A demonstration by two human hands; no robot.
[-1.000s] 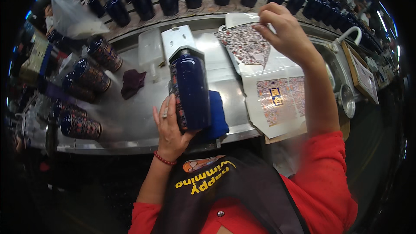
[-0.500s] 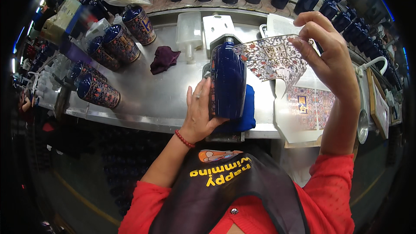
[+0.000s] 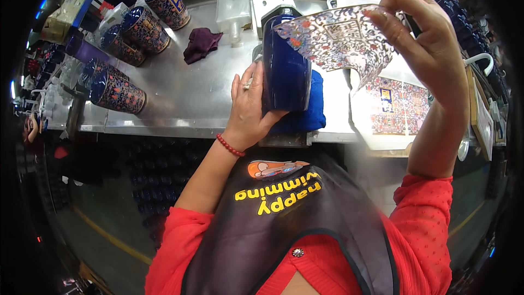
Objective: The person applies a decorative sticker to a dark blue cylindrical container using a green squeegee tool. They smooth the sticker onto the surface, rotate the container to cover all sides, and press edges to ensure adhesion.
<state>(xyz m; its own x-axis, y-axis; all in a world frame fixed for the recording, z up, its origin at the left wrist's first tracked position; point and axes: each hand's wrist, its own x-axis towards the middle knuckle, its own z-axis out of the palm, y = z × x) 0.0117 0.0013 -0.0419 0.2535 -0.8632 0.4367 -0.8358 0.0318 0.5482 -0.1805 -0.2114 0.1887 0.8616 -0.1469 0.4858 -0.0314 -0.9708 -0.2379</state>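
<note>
A glossy dark blue bottle (image 3: 286, 71) lies in front of me, its neck pointing away. My left hand (image 3: 248, 106) grips its left side and near end, with the thumb at the base. High on the right, my right hand (image 3: 423, 38) is closed in a pinch on the upper right corner of a thin floral-patterned decal sheet (image 3: 344, 38). The decal's left corner overlaps the bottle's upper part, and the remainder hangs curled to the right. Beneath the bottle's near end is a bright blue cloth (image 3: 308, 117).
Floral-decorated blue bottles (image 3: 144, 30) stand at the left of the metal table (image 3: 191, 95). A crumpled purple cloth (image 3: 202, 45) and a clear plastic bottle (image 3: 233, 11) lie at centre left. More printed decal sheets (image 3: 401, 106) lie on the right. Plain blue bottles line the far side.
The whole view has shifted, so the table appears higher. The decal's left corner now reaches further left over the bottle. Both hands keep their holds.
</note>
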